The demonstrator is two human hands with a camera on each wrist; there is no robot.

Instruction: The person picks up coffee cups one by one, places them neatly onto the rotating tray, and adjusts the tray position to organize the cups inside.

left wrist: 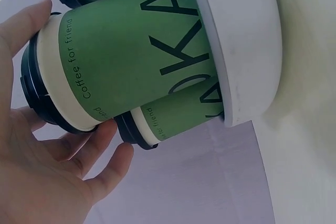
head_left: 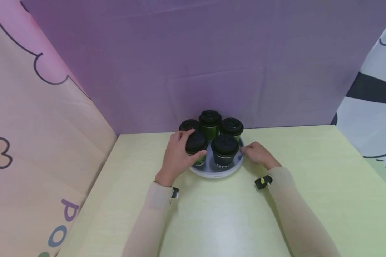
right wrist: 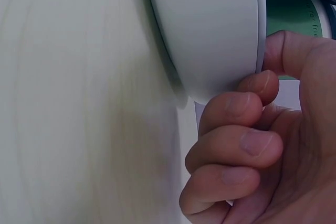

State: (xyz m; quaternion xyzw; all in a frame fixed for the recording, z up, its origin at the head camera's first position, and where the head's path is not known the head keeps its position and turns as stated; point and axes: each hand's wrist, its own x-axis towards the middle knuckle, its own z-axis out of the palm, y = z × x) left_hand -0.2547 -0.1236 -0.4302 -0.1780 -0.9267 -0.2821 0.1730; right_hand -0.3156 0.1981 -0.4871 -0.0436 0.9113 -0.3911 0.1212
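Observation:
Several paper coffee cups with black lids stand on a thick round white tray (head_left: 216, 175). My left hand (head_left: 177, 153) is round the lid of the front-left coffee cup (left wrist: 126, 51), thumb on one side and fingers on the other. This cup has a green sleeve with dark lettering and stands on the tray. At the tray's right edge my right hand (head_left: 258, 154) pinches the rim between thumb and index finger, the other fingers curled, as the right wrist view shows. Nearest to it is the front-right dark coffee cup (head_left: 225, 150).
Behind the left hand stands another lidded cup (head_left: 189, 125), partly hidden. Two more, a green cup (head_left: 210, 125) and a back-right cup (head_left: 231, 127), are near the purple backdrop (head_left: 212, 53). The pale table (head_left: 212, 221) ends at that backdrop.

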